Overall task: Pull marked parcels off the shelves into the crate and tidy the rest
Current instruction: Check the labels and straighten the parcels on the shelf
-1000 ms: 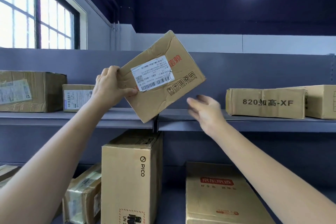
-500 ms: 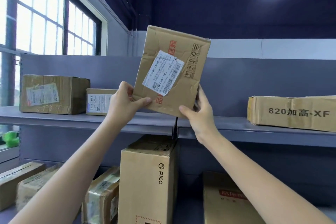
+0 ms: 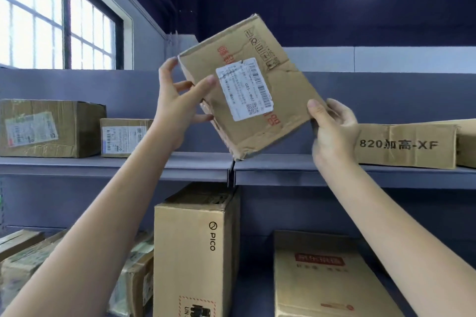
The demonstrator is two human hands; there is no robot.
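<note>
Cardboard parcel (image 3: 253,85), flat and roughly square, held up in the air above the seam of a grey metal shelf (image 3: 296,166), tilted so its labelled face meets the camera. Left hand (image 3: 177,100) pinches the parcel's left edge, thumb on the front face near the white shipping label (image 3: 244,89) and fingers curled behind. Right hand (image 3: 332,126) holds the lower right edge, thumb laid on the front and fingers wrapped around the back. This raised, angled hold probably serves to read the label and judge whether the parcel is a marked one bound for the crate; no crate is in view. The cardboard is creased and dented, with a torn lower corner, red printed characters and a row of handling symbols. The label is wrinkled, with barcodes and small print too blurred to read. On the same shelf sit a worn brown box (image 3: 49,128) with a taped label, a smaller labelled box (image 3: 125,137) beside it, and at right a long low carton printed 820 and XF (image 3: 404,145). Below stand a tall smooth PICO carton (image 3: 195,247) and a flat box with a red logo (image 3: 324,273), with tape-wrapped parcels (image 3: 134,278) at lower left
</note>
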